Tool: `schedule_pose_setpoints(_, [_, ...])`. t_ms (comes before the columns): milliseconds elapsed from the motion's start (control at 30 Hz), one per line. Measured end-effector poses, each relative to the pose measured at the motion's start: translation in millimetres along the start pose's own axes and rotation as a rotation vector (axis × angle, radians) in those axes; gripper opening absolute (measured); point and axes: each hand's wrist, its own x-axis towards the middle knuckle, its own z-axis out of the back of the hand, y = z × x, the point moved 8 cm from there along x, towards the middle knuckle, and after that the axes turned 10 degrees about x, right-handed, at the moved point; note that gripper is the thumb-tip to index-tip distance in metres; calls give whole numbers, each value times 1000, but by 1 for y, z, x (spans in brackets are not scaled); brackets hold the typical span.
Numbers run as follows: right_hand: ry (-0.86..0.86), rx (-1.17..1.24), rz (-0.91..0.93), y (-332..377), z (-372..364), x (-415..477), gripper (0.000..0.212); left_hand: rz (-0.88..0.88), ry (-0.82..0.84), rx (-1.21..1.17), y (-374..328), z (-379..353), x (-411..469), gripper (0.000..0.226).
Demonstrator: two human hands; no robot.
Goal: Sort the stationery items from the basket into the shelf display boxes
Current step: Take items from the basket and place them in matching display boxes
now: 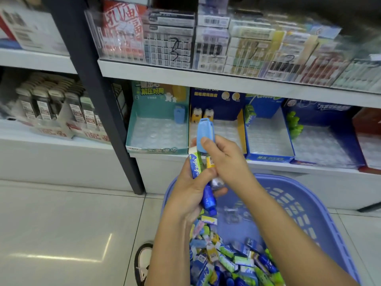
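Fingers of the right hand [224, 162] pinch the light-blue eraser [203, 131], thumb pressed on its face, upright before the teal display box [156, 148]. Left hand [188, 195] curls tight round a mixed bundle of erasers [194, 165], above the basket [309, 205].

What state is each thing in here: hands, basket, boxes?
Left hand, grips several small items.
Right hand, pinches a light blue item, held upright.
Basket, partly filled with stationery.
Teal box, nearly empty, one blue piece standing.
Yellow-sided box, two yellow pieces at back.
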Motion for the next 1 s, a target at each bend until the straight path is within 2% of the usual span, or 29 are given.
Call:
schedule_pose_setpoints(200, [68, -49, -59, -5, 5, 5, 41, -12, -72, 84, 4, 7, 7, 35])
schedule_pose_setpoints(300, [57, -48, -25, -3, 4, 5, 32, -91, -80, 163, -1, 5, 10, 47])
schedule_pose_setpoints(367, [63, -13, -41, -4, -1, 6, 31, -126, -93, 177, -3, 5, 11, 37])
schedule_pose_setpoints(467, [168, 129, -102, -5, -14, 8, 30, -144, -130, 146, -6, 12, 10, 21])
schedule_pose_setpoints(533, [218, 313, -165, -3, -19, 11, 27, -148, -160, 128, -10, 21, 10, 21])
schedule_pose_setpoints(600, [184, 431, -135, 4, -12, 26, 23, -144, -198, 104, -16, 32, 10, 25])
schedule_pose_setpoints(633, [141, 371, -86, 9, -6, 35, 19, -140, -224, 90, -18, 39, 9, 28])
schedule_pose_setpoints(700, [58, -53, 55, 22, 6, 58, 12, -136, -278, 74, -21, 51, 8, 31])
schedule_pose_setpoints(767, [41, -511, 165, 33, 4, 80, 20, -138, -323, 61, -22, 61, 6, 33])
schedule_pose_setpoints(800, [75, -649, 188, 36, -3, 90, 27, -137, -343, 62, -23, 64, 5, 32])
schedule_pose_setpoints(900, [217, -909, 260, 42, -34, 116, 29, -140, -388, 95, -23, 73, 3, 30])
schedule_pose_setpoints(1000, [304, -975, 298, 42, -56, 132, 23, -134, -401, 137, -24, 80, 3, 31])
